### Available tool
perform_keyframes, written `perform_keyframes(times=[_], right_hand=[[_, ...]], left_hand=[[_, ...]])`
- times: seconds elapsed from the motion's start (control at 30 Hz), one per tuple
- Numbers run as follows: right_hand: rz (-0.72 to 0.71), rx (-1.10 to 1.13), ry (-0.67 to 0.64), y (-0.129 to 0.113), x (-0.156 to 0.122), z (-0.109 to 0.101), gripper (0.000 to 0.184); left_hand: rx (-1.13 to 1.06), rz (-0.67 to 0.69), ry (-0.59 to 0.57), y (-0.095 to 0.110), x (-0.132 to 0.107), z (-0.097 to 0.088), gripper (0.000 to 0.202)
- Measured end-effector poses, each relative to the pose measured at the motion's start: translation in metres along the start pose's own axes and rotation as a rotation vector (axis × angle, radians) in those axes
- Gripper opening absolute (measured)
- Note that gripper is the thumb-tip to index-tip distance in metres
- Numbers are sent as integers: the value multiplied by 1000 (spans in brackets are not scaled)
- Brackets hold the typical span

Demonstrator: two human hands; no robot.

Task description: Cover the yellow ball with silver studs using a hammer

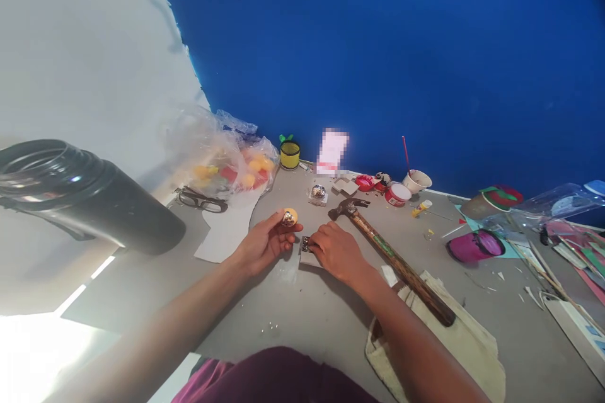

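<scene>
My left hand [265,240] is closed in a pinch on a small yellow round piece [290,216] with a shiny bit on it, held just above the grey table [307,315]. My right hand [334,249] lies knuckles up beside it, fingers curled on a small pale card [308,258] with a dark studded piece [305,243] at its top edge. A wooden-handled hammer [392,255] lies on the table just right of my right hand, its head pointing away.
A black cylinder [80,195] looms at the left. Spectacles [202,200], a plastic bag of coloured pieces [227,164], a yellow pot [290,155], a paper cup [416,180], a magenta cup [470,245] and paper scraps lie around. A cloth [454,334] lies under my right forearm.
</scene>
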State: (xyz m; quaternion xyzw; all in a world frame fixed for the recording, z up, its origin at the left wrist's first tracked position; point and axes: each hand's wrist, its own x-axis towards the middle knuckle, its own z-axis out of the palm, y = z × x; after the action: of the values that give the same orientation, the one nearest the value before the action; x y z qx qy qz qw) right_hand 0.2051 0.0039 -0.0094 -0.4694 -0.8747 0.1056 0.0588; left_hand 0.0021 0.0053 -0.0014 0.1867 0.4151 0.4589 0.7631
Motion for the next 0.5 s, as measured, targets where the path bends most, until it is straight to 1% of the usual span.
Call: perform_keyframes(times=[0.07,0.2,0.3,0.37,0.5], right_hand=[[-3,8,21,1,-1,4,16],[-31,27,82,3,-3,9,10],[-82,48,120,5,-4,11,13],[-115,67,134,7,-4,12,14],[-137,134,198,9,-5,15,14]], left_hand=[[71,67,13,-1,-3,1,24],[218,201,69,-2,-8,5,43],[305,278,115,-1,-11,7,46],[341,300,127,1,-11,9,46],[388,299,117,3,-12,9,44]])
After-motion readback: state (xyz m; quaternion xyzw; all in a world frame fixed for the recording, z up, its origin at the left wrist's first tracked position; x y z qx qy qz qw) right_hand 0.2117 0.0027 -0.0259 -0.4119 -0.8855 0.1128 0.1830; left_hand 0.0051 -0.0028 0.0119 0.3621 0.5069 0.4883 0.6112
